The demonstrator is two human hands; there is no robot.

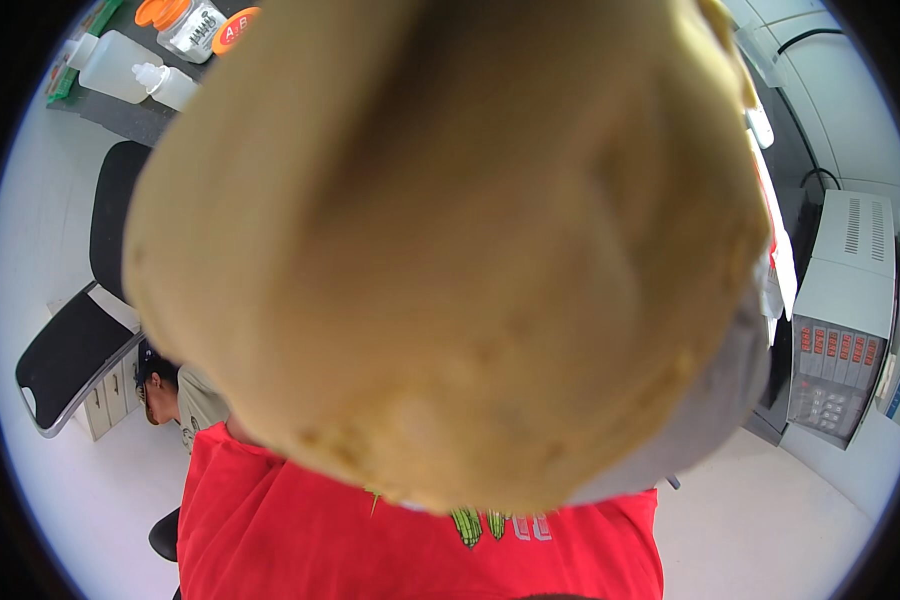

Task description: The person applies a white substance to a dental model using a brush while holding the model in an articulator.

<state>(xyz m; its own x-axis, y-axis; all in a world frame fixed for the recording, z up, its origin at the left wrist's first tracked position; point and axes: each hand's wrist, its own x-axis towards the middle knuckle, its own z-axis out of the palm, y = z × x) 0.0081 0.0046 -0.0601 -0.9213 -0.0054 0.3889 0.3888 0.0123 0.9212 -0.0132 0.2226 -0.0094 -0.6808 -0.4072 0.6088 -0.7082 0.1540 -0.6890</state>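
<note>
A large beige-yellow, skin-like sheet (450, 300) fills the middle of the head view, very near and badly blurred. It has an uneven, wrinkled lower rim and a dark fold in its upper part. It looks like thin rubber, but I cannot make out its kind. Neither my left hand nor my right hand can be told apart here; the sheet hides whatever is behind it. Below its rim shows my red shirt (400, 545) with a green print. A grey cloth-like patch (685, 440) shows at the sheet's lower right edge.
At upper left, a bench holds a translucent bottle (115, 67), a small white bottle (170, 88) and an orange-lidded jar (192, 30). A black chair (75, 355) stands left, near a bent-over person (195, 400). A grey-white instrument with red displays (842, 310) sits right.
</note>
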